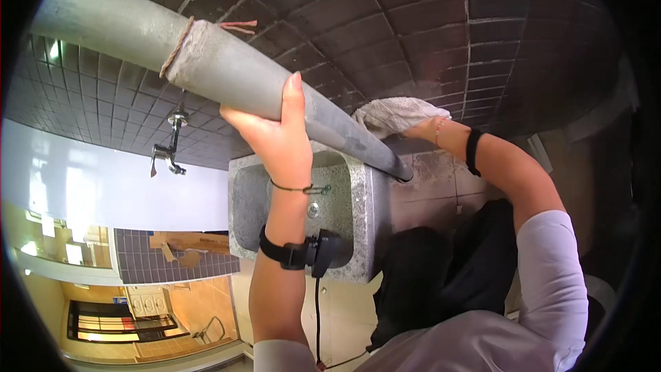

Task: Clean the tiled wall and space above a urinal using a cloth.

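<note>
Grips pipe (pixel 234 72) in left hand (pixel 275 134), near centre toward 10 o'clock, with thumb spread wide against near face and fingers passing behind. Has right hand (pixel 421 128) at 2 o'clock, mostly covered by cloth (pixel 396 111) beside pipe; cannot tell finger spread or grip. Runs, as to pipe, from 10 o'clock to just past centre, with twine (pixel 177 48) around joint. At 7 o'clock: basin (pixel 361 213). At 9 o'clock: tap (pixel 169 154).
</note>
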`<state>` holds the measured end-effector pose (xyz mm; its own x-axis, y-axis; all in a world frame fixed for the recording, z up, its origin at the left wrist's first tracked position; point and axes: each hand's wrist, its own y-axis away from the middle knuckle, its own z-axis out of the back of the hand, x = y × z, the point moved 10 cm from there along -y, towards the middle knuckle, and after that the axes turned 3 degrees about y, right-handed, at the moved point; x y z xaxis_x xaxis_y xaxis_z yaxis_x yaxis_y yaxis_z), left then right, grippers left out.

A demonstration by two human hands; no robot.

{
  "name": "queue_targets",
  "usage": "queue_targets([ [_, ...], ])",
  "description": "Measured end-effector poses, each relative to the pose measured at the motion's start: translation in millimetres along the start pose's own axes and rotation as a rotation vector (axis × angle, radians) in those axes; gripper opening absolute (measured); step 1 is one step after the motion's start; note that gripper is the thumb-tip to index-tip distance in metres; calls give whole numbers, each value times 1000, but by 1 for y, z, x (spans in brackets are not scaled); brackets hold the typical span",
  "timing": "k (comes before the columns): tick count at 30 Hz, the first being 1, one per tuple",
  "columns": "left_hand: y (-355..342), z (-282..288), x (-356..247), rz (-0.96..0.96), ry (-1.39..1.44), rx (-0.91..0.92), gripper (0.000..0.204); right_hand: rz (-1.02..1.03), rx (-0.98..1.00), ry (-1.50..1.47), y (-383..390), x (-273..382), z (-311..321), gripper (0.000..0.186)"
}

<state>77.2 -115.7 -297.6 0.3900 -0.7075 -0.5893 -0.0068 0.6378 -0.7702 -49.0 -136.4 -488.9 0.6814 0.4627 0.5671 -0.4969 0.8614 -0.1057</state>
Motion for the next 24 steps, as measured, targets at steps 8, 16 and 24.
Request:
queue_targets([
  [8, -2, -2, 2, 48, 43, 8, 58, 63, 74, 101, -29, 53, 45, 28],
  [16, -6, -3, 6, 95, 72, 25, 62, 67, 273, -376, -9, 9, 16, 35],
  [24, -1, -7, -4, 23, 19, 1, 56, -116, 72, -98, -41, -17, -1, 35],
])
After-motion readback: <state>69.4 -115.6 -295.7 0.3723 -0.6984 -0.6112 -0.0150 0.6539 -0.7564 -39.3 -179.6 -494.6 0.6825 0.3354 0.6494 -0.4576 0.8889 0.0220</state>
